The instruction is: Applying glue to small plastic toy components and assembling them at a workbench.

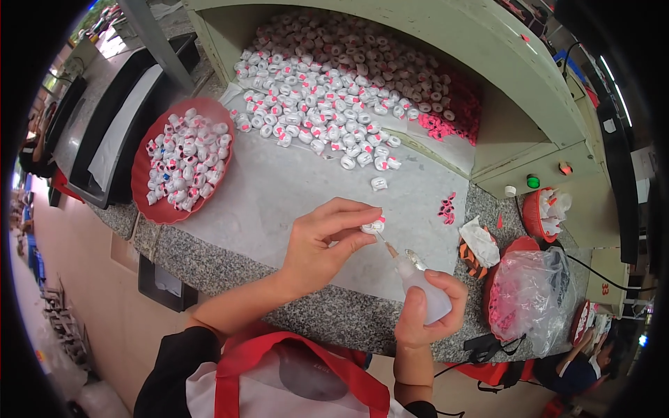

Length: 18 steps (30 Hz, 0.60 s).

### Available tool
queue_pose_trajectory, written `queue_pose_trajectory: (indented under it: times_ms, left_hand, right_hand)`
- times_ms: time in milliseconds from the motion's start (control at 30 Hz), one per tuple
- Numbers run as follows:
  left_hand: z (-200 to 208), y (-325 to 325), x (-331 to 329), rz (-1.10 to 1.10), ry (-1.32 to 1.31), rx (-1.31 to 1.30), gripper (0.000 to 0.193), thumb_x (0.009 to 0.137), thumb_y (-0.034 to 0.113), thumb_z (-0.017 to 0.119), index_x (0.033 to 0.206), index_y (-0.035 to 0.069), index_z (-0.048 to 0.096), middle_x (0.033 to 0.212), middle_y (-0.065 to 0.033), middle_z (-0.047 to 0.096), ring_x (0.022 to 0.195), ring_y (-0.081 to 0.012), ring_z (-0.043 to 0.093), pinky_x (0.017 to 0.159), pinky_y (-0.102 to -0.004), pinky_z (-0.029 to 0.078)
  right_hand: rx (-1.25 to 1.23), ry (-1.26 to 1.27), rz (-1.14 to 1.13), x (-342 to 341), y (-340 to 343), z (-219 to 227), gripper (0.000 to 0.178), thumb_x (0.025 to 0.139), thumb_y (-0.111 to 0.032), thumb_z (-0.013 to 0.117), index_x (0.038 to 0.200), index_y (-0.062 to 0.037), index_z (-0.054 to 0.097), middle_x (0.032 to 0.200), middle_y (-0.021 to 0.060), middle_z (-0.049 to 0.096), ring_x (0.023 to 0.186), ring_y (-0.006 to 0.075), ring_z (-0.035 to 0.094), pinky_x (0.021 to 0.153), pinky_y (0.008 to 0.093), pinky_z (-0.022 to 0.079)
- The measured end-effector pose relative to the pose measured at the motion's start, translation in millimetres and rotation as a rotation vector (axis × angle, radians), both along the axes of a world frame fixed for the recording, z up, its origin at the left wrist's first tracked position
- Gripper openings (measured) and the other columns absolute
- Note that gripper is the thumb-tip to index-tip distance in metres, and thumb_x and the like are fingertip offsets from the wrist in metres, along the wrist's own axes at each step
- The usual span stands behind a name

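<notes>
Between thumb and fingers, my left hand [324, 240] pinches a small white and pink figure head [374, 226] above the paper-covered bench. My right hand [435, 306] is wrapped round a translucent squeeze bottle [424, 289]. The bottle's thin needle tip points up and left and comes up to the held piece; whether it touches is too small to tell. One loose white piece [378, 184] lies on the paper [279, 202] just beyond my hands. Farther back spreads a large heap of like pieces [313, 104], many with pink parts.
A red scalloped tray [143, 188] of white pieces stands at left, beside black trays [104, 132]. Small pink parts [447, 209] lie at right. A plastic bag [536, 292] covers a red tray there, near a red basket [533, 216]. A green metal booth [516, 76] rises behind.
</notes>
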State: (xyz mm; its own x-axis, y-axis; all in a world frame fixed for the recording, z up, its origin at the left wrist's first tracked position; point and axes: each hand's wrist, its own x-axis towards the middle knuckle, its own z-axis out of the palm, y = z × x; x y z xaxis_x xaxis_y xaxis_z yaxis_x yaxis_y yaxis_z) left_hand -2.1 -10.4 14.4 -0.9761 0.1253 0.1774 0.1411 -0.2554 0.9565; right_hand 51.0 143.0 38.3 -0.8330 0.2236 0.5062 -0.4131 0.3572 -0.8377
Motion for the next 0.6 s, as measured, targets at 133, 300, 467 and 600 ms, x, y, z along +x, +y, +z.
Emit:
queue_pose_trajectory:
  times_ms: [133, 300, 467, 600]
  left_hand:
    - [4.4, 3.6, 2.9, 0.065, -0.070, -0.015, 0.030, 0.073, -0.012, 0.056, 0.102, -0.005, 0.054, 0.104, -0.0139, 0.052, 0.094, -0.0182, 0.055, 0.079, -0.0266, 0.050]
    - [2.7, 2.2, 1.6, 0.069, 0.051, -0.085, 0.033, 0.072, -0.013, 0.056, 0.104, -0.004, 0.054, 0.104, -0.0146, 0.052, 0.093, -0.0186, 0.055, 0.079, -0.0266, 0.050]
    - [3.4, 1.9, 2.0, 0.076, 0.075, -0.106, 0.033, 0.071, -0.013, 0.057, 0.103, -0.005, 0.055, 0.103, -0.0144, 0.052, 0.093, -0.0194, 0.055, 0.080, -0.0267, 0.050]
    - [3.0, 0.8, 2.0, 0.067, 0.072, -0.130, 0.034, 0.071, -0.013, 0.057, 0.103, -0.004, 0.056, 0.102, -0.0145, 0.052, 0.092, -0.0194, 0.055, 0.079, -0.0266, 0.050]
  right_hand:
    - [0.160, 0.096, 0.045, -5.2, 2.3, -3.9, 0.026, 0.063, -0.003, 0.064, 0.088, 0.0004, 0.055, 0.076, 0.0113, 0.059, 0.062, 0.0176, 0.058, 0.056, 0.0250, 0.047]
    - [0.119, 0.107, 0.053, -8.8, 1.6, -4.3, 0.024, 0.064, -0.002, 0.064, 0.086, 0.0005, 0.055, 0.075, 0.0114, 0.060, 0.059, 0.0181, 0.058, 0.054, 0.0251, 0.047]
    - [0.116, 0.094, 0.051, -8.8, 2.5, -4.6, 0.024, 0.064, -0.002, 0.064, 0.086, 0.0005, 0.054, 0.074, 0.0111, 0.060, 0.058, 0.0179, 0.058, 0.053, 0.0249, 0.047]
    - [0.157, 0.128, 0.078, -12.3, 0.1, -3.2, 0.024, 0.064, -0.001, 0.063, 0.086, 0.0009, 0.053, 0.071, 0.0104, 0.059, 0.054, 0.0178, 0.057, 0.049, 0.0251, 0.045]
